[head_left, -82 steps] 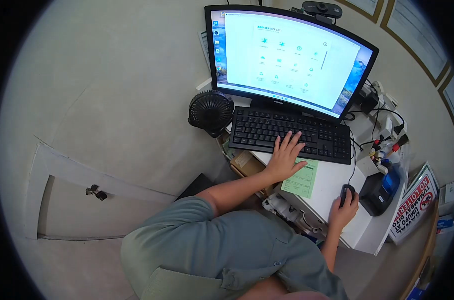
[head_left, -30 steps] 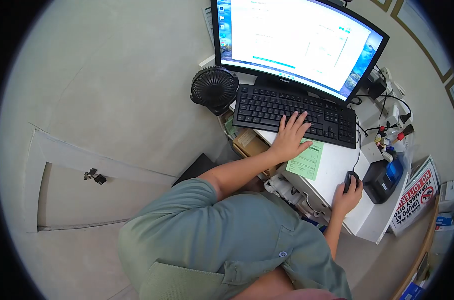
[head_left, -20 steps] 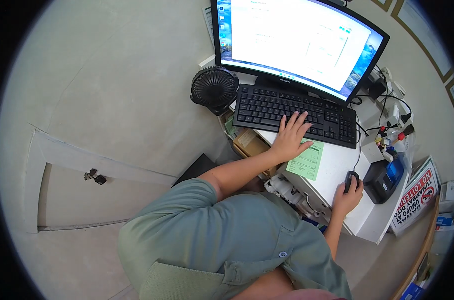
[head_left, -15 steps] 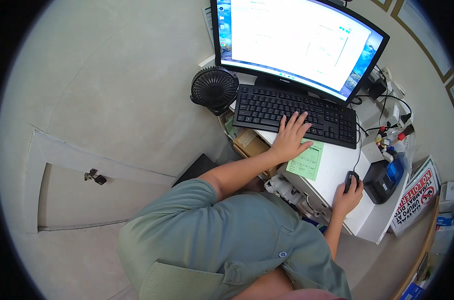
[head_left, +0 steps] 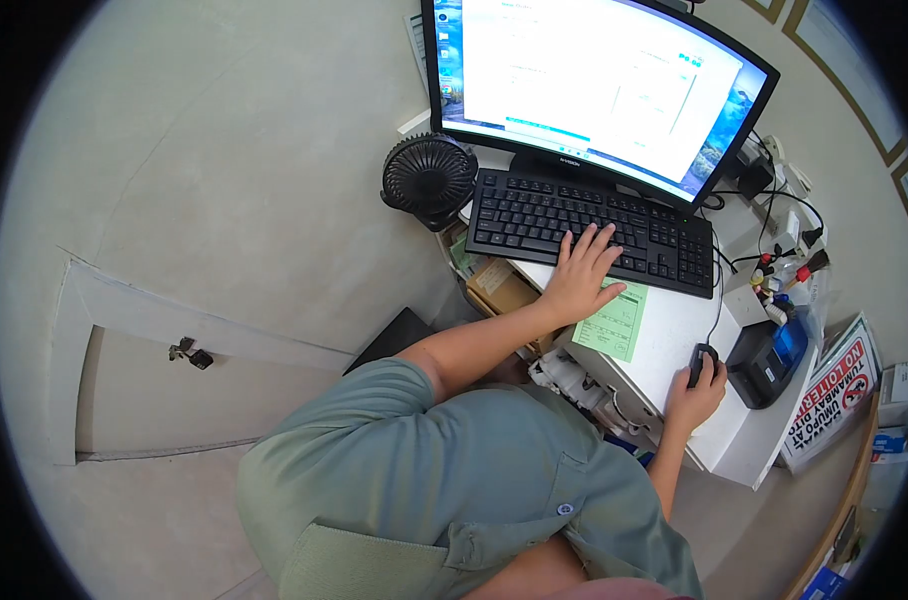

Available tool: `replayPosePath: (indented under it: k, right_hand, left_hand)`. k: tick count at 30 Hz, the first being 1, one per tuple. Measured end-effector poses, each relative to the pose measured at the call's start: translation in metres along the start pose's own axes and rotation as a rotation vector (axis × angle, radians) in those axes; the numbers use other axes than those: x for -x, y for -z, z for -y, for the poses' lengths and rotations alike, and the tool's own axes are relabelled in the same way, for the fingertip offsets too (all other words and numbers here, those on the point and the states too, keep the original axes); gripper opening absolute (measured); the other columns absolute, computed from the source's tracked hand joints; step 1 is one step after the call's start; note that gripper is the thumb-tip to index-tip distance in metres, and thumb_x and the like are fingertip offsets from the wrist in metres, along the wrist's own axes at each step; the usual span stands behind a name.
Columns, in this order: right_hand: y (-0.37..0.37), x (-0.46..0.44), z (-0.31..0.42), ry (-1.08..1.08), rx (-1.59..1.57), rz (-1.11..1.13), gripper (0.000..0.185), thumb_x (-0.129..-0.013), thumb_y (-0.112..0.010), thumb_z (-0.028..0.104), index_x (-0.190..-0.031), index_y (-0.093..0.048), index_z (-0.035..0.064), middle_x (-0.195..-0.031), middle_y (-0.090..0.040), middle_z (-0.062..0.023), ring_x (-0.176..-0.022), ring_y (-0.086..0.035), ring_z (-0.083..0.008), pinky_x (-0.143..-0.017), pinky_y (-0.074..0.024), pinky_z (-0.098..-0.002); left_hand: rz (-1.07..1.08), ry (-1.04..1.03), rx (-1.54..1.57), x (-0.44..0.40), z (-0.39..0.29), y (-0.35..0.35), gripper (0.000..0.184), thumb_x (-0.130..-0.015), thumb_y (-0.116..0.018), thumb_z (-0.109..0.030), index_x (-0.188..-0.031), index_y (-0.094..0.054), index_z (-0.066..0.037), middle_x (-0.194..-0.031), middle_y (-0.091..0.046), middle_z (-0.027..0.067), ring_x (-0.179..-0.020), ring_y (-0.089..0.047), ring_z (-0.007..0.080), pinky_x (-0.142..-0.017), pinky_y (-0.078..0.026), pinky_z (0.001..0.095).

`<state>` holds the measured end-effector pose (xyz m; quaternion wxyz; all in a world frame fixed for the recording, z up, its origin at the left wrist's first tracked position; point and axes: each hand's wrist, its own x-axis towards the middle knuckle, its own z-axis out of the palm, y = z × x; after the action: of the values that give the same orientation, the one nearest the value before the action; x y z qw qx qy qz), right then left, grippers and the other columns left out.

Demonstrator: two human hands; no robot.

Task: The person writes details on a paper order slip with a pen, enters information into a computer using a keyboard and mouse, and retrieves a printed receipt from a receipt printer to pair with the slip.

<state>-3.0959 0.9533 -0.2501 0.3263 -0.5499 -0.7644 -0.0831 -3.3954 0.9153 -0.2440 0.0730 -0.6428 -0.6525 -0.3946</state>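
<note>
My left hand (head_left: pixel 580 277) lies over the lower edge of a black keyboard (head_left: pixel 534 215), its fingers spread on the keys. Under its wrist and palm is a green printed form (head_left: pixel 614 328) on the white desk (head_left: pixel 664 330). My right hand (head_left: pixel 696 400) is wrapped over a black computer mouse (head_left: pixel 702 362), with fingers on its top. The mouse cable runs up toward the keyboard's right end. Behind the keyboard stands a lit monitor (head_left: pixel 594 80) showing a mostly white window.
A small black fan (head_left: pixel 429 178) stands left of the monitor. Beside the mouse is a black and blue device (head_left: pixel 766 360), with a box of small bottles (head_left: pixel 769 285) above it. Cables and adapters (head_left: pixel 774 185) crowd the back right. A printed sign (head_left: pixel 829 400) leans at the right.
A blue strip has appeared near the bottom of the white window on the monitor. Both hands have stayed in place.
</note>
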Motion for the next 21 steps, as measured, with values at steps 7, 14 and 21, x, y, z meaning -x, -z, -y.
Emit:
replayPosePath:
  k: [7, 14, 21]
  right_hand:
    - [-0.0034, 0.0006, -0.0041, 0.008, 0.020, 0.005, 0.050, -0.075, -0.065, 0.016, -0.125, -0.061, 0.0097, -0.130, -0.053, -0.0246, -0.110, -0.054, -0.0442, -0.093, -0.0450, -0.0501]
    - [-0.0043, -0.0046, 0.0006, -0.061, 0.086, 0.038, 0.058, -0.076, -0.064, 0.020, -0.132, -0.054, 0.0081, -0.132, -0.052, -0.0249, -0.110, -0.054, -0.0440, -0.092, -0.0451, -0.0512]
    - [0.0004, -0.0038, 0.0041, -0.082, 0.037, 0.019, 0.058, -0.078, -0.063, 0.020, -0.133, -0.053, 0.0056, -0.133, -0.051, -0.0248, -0.113, -0.053, -0.0435, -0.094, -0.0440, -0.0504]
  left_hand:
    - [-0.009, -0.009, -0.010, 0.0001, -0.0001, 0.0003, 0.057, -0.090, -0.061, -0.044, -0.130, -0.049, -0.004, -0.153, -0.031, 0.0192, -0.141, -0.028, 0.0419, -0.111, -0.017, 0.0643]
    - [0.006, -0.003, 0.006, -0.0002, -0.0014, 0.0019, 0.057, -0.091, -0.060, -0.043, -0.130, -0.049, -0.004, -0.153, -0.031, 0.0195, -0.141, -0.028, 0.0420, -0.111, -0.016, 0.0636]
    - [0.010, 0.001, 0.017, -0.0010, -0.0016, 0.0020, 0.056, -0.091, -0.061, -0.042, -0.131, -0.048, -0.004, -0.153, -0.032, 0.0198, -0.141, -0.028, 0.0421, -0.112, -0.016, 0.0631]
